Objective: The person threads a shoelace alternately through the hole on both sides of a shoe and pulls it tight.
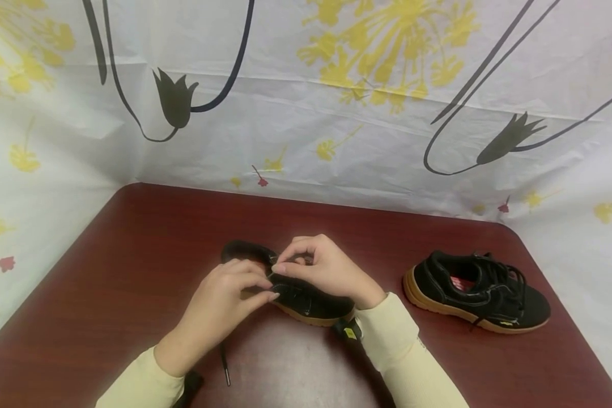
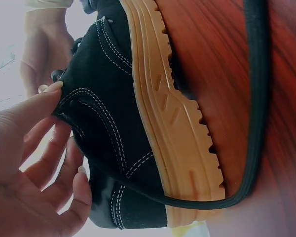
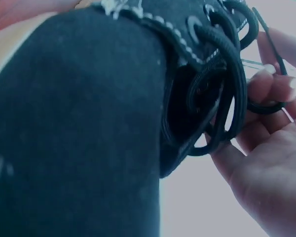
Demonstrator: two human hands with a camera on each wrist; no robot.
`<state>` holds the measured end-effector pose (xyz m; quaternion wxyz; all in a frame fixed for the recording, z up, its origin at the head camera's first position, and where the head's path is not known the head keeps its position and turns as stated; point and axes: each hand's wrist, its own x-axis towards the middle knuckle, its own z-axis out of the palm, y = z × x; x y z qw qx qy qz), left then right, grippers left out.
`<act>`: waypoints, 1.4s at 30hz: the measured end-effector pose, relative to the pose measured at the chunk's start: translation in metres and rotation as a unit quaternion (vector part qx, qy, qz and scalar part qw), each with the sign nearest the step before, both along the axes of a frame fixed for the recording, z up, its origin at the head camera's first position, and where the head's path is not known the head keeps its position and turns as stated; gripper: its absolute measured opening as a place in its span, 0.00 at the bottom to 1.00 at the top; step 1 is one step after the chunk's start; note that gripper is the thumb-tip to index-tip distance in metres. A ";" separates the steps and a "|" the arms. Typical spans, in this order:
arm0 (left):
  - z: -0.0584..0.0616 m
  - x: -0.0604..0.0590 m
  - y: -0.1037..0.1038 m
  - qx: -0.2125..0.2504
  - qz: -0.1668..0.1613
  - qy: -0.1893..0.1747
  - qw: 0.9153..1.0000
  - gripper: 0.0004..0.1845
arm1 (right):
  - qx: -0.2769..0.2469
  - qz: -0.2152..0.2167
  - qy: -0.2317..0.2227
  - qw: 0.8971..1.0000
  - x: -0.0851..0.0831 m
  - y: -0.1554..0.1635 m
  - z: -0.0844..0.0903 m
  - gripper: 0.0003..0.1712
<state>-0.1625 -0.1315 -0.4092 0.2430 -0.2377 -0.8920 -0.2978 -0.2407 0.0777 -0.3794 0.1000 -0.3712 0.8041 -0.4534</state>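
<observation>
A black shoe [image 1: 311, 303] with white stitching and a tan sole [image 2: 163, 113] lies between the two hands, its toe to the right in the head view. My left hand [image 1: 229, 292] pinches the edge of its eyelet flap between thumb and fingertips. Above the shoe opening, my right hand [image 1: 331, 269] pinches a black shoelace [image 3: 227, 74] near its end, close by the eyelets. Loose loops of that lace hang beside the tongue in the right wrist view. Another length of lace [image 2: 256, 98] trails past the sole, and its tipped end [image 1: 226, 368] lies on the table.
A second black shoe [image 1: 479, 289], laced, stands on the right of the dark red table [image 1: 158, 255]. White cloth [image 1: 285, 124] printed with flowers hangs behind and at both sides. Below the right cuff is a black item with a yellow mark [image 1: 350, 333].
</observation>
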 end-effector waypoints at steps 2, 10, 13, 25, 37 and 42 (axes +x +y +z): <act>0.000 0.000 0.000 0.004 -0.005 0.007 1.000 0.07 | 0.013 0.005 0.006 1.000 -0.001 0.001 0.000 0.03; -0.001 0.000 0.001 0.008 -0.014 0.037 0.999 0.08 | 0.062 0.055 0.026 0.996 -0.003 0.003 0.000 0.04; -0.001 0.000 0.001 0.011 -0.012 0.043 0.999 0.08 | 0.060 0.060 0.019 0.996 -0.003 0.003 0.000 0.04; 0.000 0.003 0.001 0.034 0.018 0.002 0.999 0.19 | 0.071 0.057 0.004 0.996 -0.002 0.001 -0.001 0.06; 0.005 0.006 0.003 0.045 0.043 -0.056 0.996 0.12 | 0.079 0.044 -0.004 0.996 -0.001 -0.006 -0.005 0.09; 0.016 0.016 0.009 -0.004 0.070 -0.158 0.985 0.08 | 0.066 0.045 0.000 0.997 0.002 -0.006 -0.004 0.13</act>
